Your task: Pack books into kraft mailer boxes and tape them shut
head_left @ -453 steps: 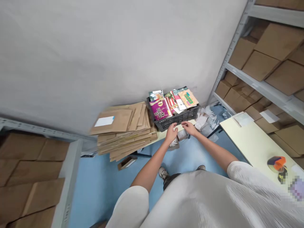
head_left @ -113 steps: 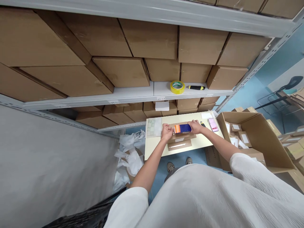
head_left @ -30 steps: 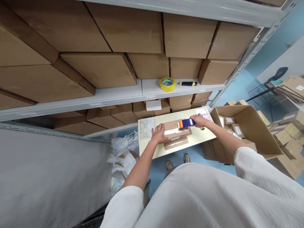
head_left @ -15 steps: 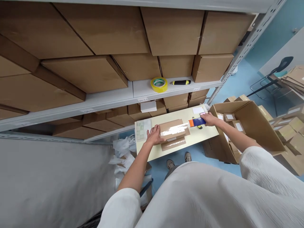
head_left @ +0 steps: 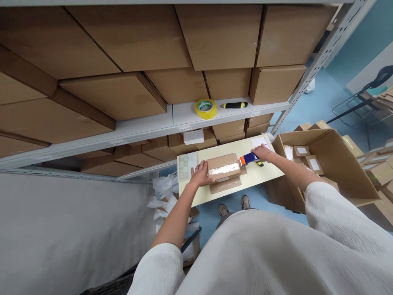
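Observation:
A small cardboard box [head_left: 221, 160] lies on the cream-coloured table, with a shiny strip of clear tape along it. My left hand [head_left: 201, 173] grips its left end, thumb at the near side and fingers over the top. In my right hand [head_left: 261, 152] is a blue and orange tape dispenser [head_left: 249, 158], its orange end against the box's right end. A flat piece of cardboard [head_left: 226, 186] shows under and in front of the box. Just below the dispenser, a black and yellow object [head_left: 260, 164] is mostly hidden.
A yellow-edged tape roll [head_left: 205, 108] and a utility knife [head_left: 235, 105] lie on the shelf [head_left: 184, 119] beneath stacked cartons. At right stands a large open carton [head_left: 344, 164] holding small labelled boxes. Plastic wrapping [head_left: 166, 186] is heaped left of the table [head_left: 199, 197].
My right hand has moved left with the tape dispenser, bringing its orange end to the box's right end. My left hand stays on the box. The view has shifted slightly.

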The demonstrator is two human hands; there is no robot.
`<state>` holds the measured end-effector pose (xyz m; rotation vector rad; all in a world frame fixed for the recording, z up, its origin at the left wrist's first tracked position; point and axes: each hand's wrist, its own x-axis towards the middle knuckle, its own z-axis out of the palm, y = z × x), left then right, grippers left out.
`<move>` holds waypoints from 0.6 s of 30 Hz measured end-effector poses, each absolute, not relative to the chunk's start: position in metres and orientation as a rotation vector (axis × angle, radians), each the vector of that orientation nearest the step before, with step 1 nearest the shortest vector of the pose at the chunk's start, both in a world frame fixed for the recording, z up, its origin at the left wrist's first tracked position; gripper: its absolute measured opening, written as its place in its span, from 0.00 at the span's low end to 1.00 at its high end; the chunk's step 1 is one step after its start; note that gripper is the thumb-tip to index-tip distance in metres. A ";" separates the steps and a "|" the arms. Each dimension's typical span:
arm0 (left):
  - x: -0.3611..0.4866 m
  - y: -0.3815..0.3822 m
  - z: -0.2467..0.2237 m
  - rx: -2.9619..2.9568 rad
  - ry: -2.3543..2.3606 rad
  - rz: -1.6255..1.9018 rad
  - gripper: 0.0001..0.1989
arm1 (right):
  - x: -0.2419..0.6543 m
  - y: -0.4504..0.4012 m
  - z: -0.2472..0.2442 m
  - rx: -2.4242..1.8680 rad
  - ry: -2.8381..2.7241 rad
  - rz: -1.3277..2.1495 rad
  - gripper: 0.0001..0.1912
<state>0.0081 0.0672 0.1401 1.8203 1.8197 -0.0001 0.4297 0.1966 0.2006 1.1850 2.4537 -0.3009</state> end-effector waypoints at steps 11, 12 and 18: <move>0.010 0.069 0.142 1.828 1.806 0.006 0.64 | 0.379 0.224 0.176 1.257 2.335 -0.358 0.21; 0.011 0.069 0.142 1.828 1.806 0.003 0.64 | 0.375 0.222 0.173 1.254 2.332 -0.366 0.20; 0.012 0.067 0.148 1.821 1.813 -0.068 0.64 | 0.364 0.206 0.160 1.276 2.247 -0.399 0.29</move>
